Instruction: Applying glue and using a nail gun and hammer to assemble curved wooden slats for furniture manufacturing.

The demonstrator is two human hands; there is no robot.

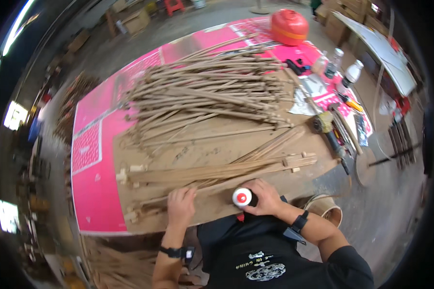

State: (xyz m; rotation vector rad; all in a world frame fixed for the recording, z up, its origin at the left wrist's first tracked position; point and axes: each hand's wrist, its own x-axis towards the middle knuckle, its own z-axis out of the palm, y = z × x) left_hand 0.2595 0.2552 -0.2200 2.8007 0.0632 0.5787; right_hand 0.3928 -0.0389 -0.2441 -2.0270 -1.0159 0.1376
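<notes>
My right hand [265,196] is closed around a small bottle with a white cap and red tip [241,197], held upright near the front edge of the brown work board [217,144]. My left hand [181,206] rests fingers-down on a few long wooden sticks [212,172] that lie across the board in front of me, some with small wooden blocks on their ends. Behind them sits a big heap of similar wooden sticks [212,91], fanned out across the board.
A pink printed sheet [89,159] covers the table under the board. At the right lie a hammer-like tool [325,126], bottles [352,72], papers and pens. A red-orange helmet-shaped object [288,26] sits at the far end. More sticks lie on the floor at left.
</notes>
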